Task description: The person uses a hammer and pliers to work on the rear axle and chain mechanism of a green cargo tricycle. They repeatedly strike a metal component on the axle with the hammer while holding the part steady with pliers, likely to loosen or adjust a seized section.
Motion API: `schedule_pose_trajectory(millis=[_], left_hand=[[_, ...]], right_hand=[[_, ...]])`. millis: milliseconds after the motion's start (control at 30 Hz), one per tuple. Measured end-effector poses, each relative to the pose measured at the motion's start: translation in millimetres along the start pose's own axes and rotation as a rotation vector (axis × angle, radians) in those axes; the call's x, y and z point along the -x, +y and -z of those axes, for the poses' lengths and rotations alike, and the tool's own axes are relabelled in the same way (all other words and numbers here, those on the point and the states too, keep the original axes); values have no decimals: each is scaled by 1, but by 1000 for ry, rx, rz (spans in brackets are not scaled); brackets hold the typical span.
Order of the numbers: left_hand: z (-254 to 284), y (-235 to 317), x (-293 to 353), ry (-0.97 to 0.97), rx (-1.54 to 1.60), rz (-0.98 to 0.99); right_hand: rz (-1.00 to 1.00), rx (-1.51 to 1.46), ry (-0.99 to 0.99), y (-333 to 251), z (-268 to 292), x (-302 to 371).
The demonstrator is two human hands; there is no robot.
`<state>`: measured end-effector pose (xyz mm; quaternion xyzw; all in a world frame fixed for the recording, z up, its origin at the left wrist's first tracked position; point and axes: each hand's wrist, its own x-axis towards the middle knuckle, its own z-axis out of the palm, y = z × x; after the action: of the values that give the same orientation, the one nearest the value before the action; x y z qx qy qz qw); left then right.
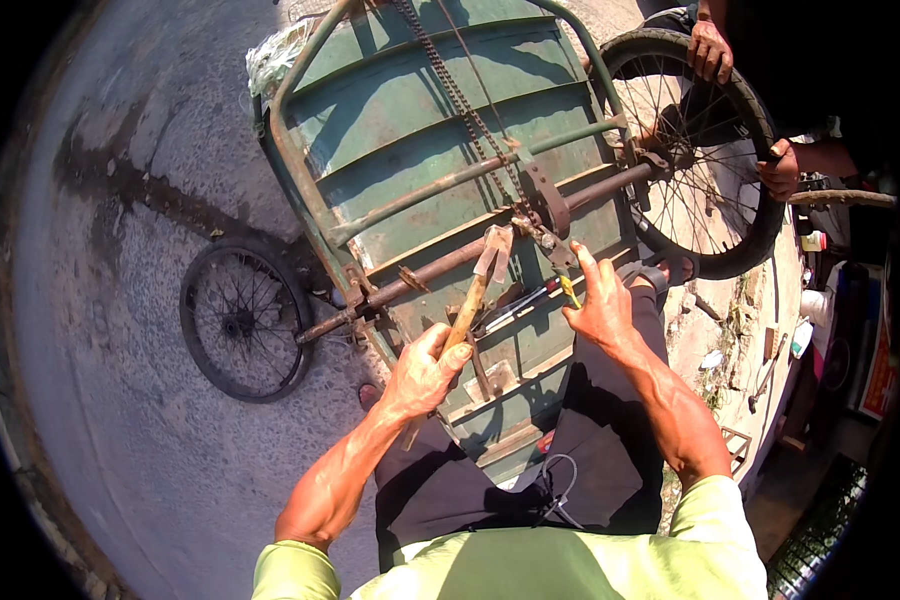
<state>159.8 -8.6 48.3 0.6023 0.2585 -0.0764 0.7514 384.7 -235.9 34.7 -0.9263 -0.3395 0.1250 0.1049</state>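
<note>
My left hand (425, 375) is closed round the wooden handle of a hammer (468, 312). The hammer's head is up at the rusty axle (425, 272), close to the chain (460, 105). In my right hand (606, 305) are pliers with yellow grips (569, 290), their metal jaws near a bracket by the axle's middle; whether they grip anything is too small to tell. My right forefinger stretches along them. Beneath lies the green metal cart bed (400, 140), underside up, with a chain guard (548, 200) beside the axle.
Another person's hands (710, 50) rest on the large spoked wheel (760, 130) at the right. A second wheel (245, 320) is by the axle's left end. Clear plastic (275, 55) hangs at the far left corner. Tools and containers lie at the right; my legs straddle the bed's near end.
</note>
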Motion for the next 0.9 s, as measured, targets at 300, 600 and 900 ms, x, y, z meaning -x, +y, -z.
schedule_pose_trajectory(millis=[300, 600, 900], left_hand=[[-24, 21, -15, -98, -351, -178], [-46, 40, -10, -115, -231, -272], [-21, 45, -39, -22, -123, -122]], right_hand=[[127, 0, 88, 24, -26, -3], [153, 60, 130, 44, -44, -9], [-88, 166, -199, -32, 35, -49]])
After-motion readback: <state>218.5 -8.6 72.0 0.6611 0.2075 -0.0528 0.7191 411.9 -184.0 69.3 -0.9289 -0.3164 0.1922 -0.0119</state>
